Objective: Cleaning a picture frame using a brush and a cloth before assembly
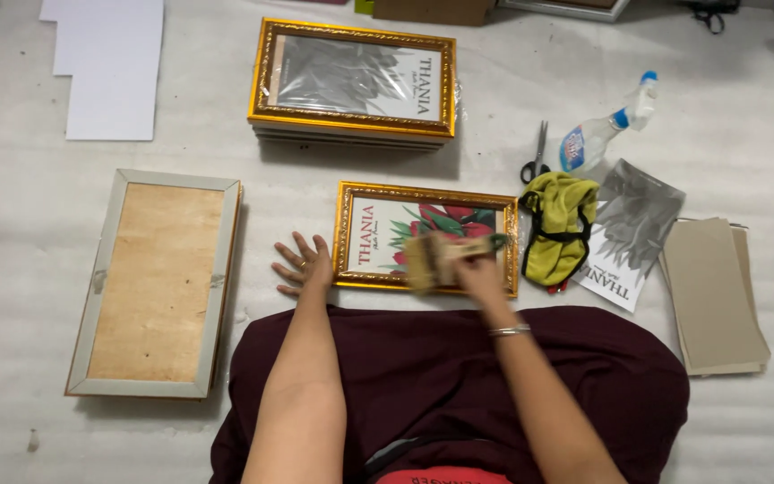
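Right hand [479, 272] grips one wide brush [430, 260], fingers wrapped round its handle, bristles lying on the small gold frame [426, 237] just ahead of my lap. Left hand [300, 265] lies flat with fingers spread on the white mat [29, 179], touching that frame's left edge. I count one gold-topped stack of frames [352, 82] farther off and one frame face down [156, 282] at left. The small frame shows red flowers with green leaves. One pair of scissors [537, 154], one spray bottle [604, 134] and one yellow cloth [559, 226] sit to the right.
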